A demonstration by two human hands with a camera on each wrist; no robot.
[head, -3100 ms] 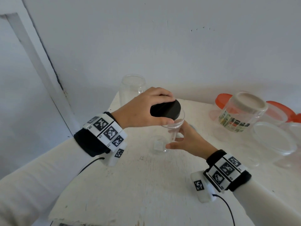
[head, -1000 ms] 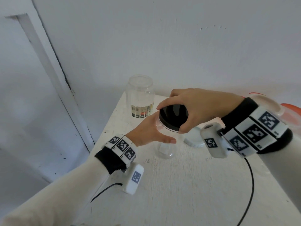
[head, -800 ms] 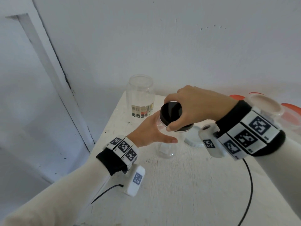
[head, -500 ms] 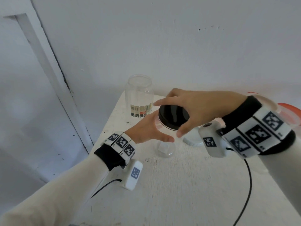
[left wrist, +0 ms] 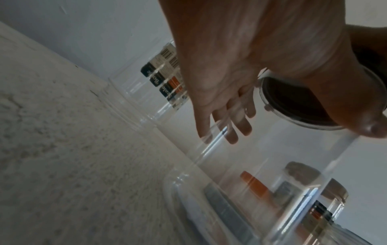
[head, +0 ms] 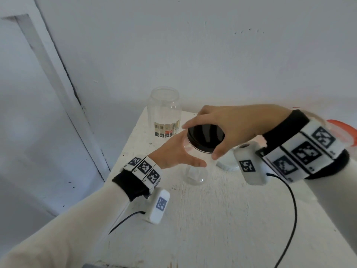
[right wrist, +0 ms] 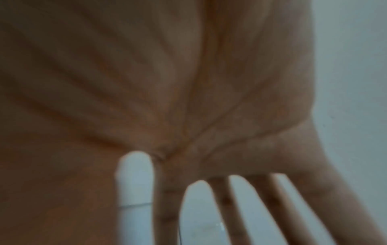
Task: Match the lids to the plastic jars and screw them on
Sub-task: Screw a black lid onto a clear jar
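**Black lid on a clear jar, both hands around it**

On the white table (head: pixel 222 219) a taller clear jar (head: pixel 164 111) with a printed label stands open at about 11 o'clock from the hands, close to the wall (head: pixel 193 45). Just past the right wrist, at 3 o'clock, a pale flat lid (head: pixel 225 165) lies on the table, partly hidden by the wrist camera. An orange lid (head: pixel 343 128) shows at the far right edge, and the forearm covers whatever stands below it. The left wrist view looks through the clear wall at more jars with orange and grey lids, blurred.

The small clear jar (head: pixel 195 171) stands upright near the middle of the table. It is see-through, with a glossy black lid (head: pixel 205 139) seated on its mouth. The left hand (head: pixel 173 151) wraps the jar's upper wall from the 9 o'clock side, thumb in front and fingers behind. The right hand (head: pixel 235 122) arches over the lid from 3 o'clock, thumb and fingertips curled at its rim; whether they press it firmly cannot be told. The right wrist view shows only a blurred palm with spread fingers.
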